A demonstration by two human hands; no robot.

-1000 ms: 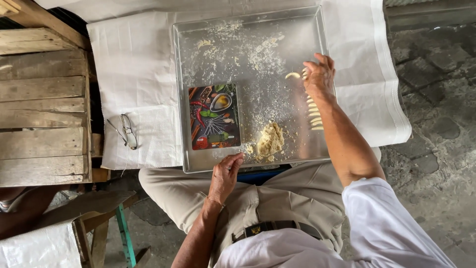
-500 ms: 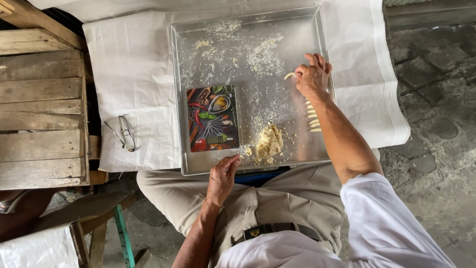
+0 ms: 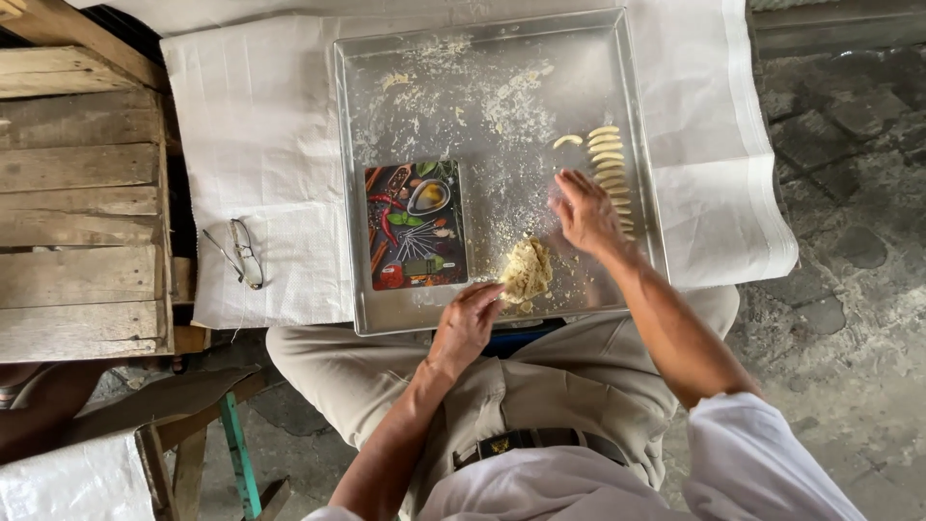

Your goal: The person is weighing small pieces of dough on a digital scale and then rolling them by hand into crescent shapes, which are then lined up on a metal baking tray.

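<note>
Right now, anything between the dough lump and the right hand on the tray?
Head view: only bare, flour-dusted tray floor with crumbs separates the dough lump from the right hand.

Left hand (image 3: 466,326) rests at the near rim of the floured metal tray (image 3: 482,39) touching the dough lump (image 3: 526,270), right hand (image 3: 586,214) spread beside the row of shaped dough pieces (image 3: 610,166).

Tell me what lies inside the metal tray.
The metal tray holds a picture-printed board, a dough lump, a row of shaped dough pieces and scattered flour. The right hand covers the row's lower end.
</note>
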